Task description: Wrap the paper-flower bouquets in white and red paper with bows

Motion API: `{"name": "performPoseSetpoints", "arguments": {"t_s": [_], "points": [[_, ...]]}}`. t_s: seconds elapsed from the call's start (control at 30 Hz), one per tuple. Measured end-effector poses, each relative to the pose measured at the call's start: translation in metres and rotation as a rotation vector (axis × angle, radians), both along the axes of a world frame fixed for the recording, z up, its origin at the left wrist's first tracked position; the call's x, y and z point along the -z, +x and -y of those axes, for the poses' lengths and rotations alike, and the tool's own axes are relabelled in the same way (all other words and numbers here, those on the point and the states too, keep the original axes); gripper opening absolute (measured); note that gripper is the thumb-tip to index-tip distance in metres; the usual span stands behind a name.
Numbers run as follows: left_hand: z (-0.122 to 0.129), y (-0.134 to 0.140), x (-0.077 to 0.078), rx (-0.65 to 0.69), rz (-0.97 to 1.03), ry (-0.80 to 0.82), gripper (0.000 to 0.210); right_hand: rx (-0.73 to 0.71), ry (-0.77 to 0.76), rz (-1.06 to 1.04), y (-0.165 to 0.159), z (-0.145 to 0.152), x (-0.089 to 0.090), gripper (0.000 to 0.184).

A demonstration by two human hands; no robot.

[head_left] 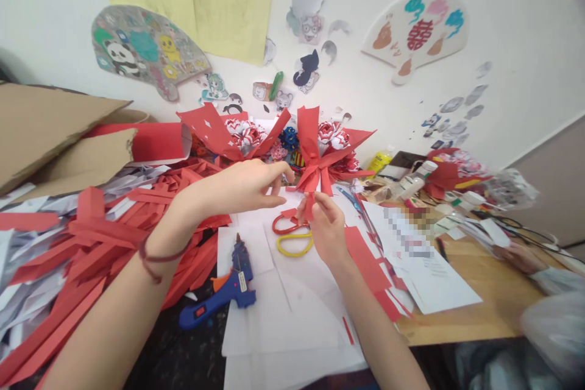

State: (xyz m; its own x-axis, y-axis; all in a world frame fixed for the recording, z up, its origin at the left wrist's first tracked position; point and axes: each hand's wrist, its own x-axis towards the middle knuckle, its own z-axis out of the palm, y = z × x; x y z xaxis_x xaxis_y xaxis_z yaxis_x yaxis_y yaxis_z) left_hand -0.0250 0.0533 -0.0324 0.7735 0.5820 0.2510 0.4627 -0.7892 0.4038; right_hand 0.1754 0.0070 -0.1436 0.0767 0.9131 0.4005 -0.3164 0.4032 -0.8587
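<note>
My left hand (253, 183) hovers palm down in front of the left-hand bouquet, its fingers apart and bent, holding nothing. With its fingertips, my right hand (326, 225) pinches a small red paper piece (310, 205). Just above it stands a bouquet in red paper wrapping (308, 134) with red-and-white paper flowers (333, 135). Scissors with red and yellow handles (295, 245) lie under my right hand, their blades hidden. To the left, a blue glue gun (237, 283) rests partly on white paper sheets (292, 323).
Red paper strips (109, 225) and white ones are heaped at left beside cardboard (50, 128). Another bouquet (244, 134) stands at the wall. On the right are a printed sheet (425, 274), a clear bottle (415, 178) and another person's hand (518, 256).
</note>
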Motion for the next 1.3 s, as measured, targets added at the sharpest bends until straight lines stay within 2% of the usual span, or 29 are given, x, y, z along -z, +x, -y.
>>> {"name": "performPoseSetpoints", "arguments": {"t_s": [0.1, 0.13, 0.2, 0.3, 0.37, 0.4, 0.47, 0.53, 0.63, 0.7, 0.83, 0.97, 1.13, 1.3], "points": [[0.028, -0.013, -0.009, -0.229, -0.223, 0.268, 0.016, -0.126, -0.048, -0.065, 0.0, 0.002, -0.003, 0.031], [0.038, -0.017, -0.01, -0.274, -0.273, 0.332, 0.009, -0.164, -0.064, -0.082, 0.0, 0.002, -0.004, 0.032], [0.058, -0.022, -0.007, -0.339, -0.311, 0.426, 0.01, -0.223, -0.094, -0.113, -0.001, 0.004, -0.005, 0.032], [0.09, -0.028, 0.014, -0.512, -0.26, 0.499, 0.017, -0.271, -0.126, -0.131, -0.001, 0.005, -0.005, 0.029], [0.111, -0.029, 0.038, -0.691, -0.205, 0.498, 0.025, -0.286, -0.129, -0.125, -0.002, 0.005, -0.005, 0.026], [0.121, -0.03, 0.053, -0.74, -0.193, 0.466, 0.03, -0.291, -0.129, -0.121, -0.002, 0.005, -0.005, 0.025], [0.139, -0.03, 0.082, -0.761, -0.179, 0.395, 0.036, -0.299, -0.128, -0.117, -0.002, 0.005, -0.005, 0.021], [0.151, -0.031, 0.108, -0.746, -0.202, 0.363, 0.026, -0.304, -0.133, -0.109, -0.002, 0.006, -0.005, 0.02], [0.159, -0.032, 0.132, -0.732, -0.283, 0.392, 0.026, -0.315, -0.141, -0.085, -0.003, 0.005, -0.006, 0.02], [0.16, -0.034, 0.138, -0.741, -0.329, 0.406, 0.03, -0.319, -0.138, -0.08, -0.003, 0.005, -0.005, 0.021], [0.161, -0.038, 0.14, -0.748, -0.419, 0.39, 0.035, -0.338, -0.143, -0.056, -0.003, 0.005, -0.003, 0.021], [0.161, -0.038, 0.148, -0.731, -0.453, 0.424, 0.031, -0.356, -0.257, 0.17, -0.005, 0.003, 0.006, 0.029], [0.158, -0.041, 0.166, -0.713, -0.375, 0.501, 0.032, -0.327, -0.411, 0.567, -0.014, -0.001, 0.029, 0.036], [0.16, -0.047, 0.171, -0.732, -0.218, 0.546, 0.036, -0.266, -0.388, 0.698, -0.018, -0.004, 0.041, 0.027]]}}
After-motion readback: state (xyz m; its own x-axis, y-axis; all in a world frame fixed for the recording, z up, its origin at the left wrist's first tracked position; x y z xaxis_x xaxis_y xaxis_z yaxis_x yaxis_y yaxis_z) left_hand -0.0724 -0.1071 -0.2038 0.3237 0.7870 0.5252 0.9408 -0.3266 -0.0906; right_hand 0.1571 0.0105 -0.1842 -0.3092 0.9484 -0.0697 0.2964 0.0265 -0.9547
